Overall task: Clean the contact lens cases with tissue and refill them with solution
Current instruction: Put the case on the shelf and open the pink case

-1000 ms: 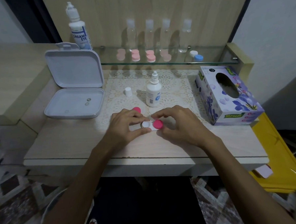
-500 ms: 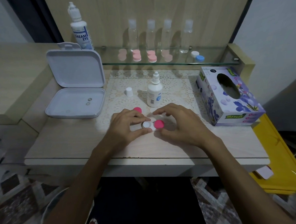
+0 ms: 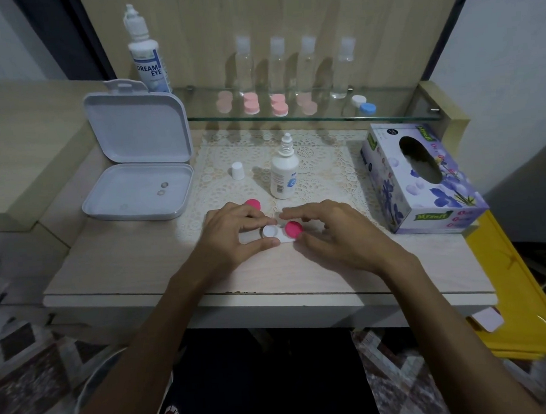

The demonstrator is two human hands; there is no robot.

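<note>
Lens case [image 3: 274, 233] light, rigid, likely slippery; pinched at rim by left hand [image 3: 232, 237]. Pink cap [image 3: 293, 229] apparently gripped by right hand [image 3: 333, 232] fingertips.

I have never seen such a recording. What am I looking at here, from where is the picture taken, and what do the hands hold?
There is no machine here: a person works with two bare hands. The one picture comes from a camera worn on the head, looking forward and down at a table.

The left hand holds a white contact lens case between its fingers. One well is open and white; the right hand has its fingers around the pink cap on the other well. A second pink cap lies just behind the left hand.

Farther back stand a small solution bottle, uncapped, and its white cap. To the right is a tissue box; to the left an open white box.
</note>
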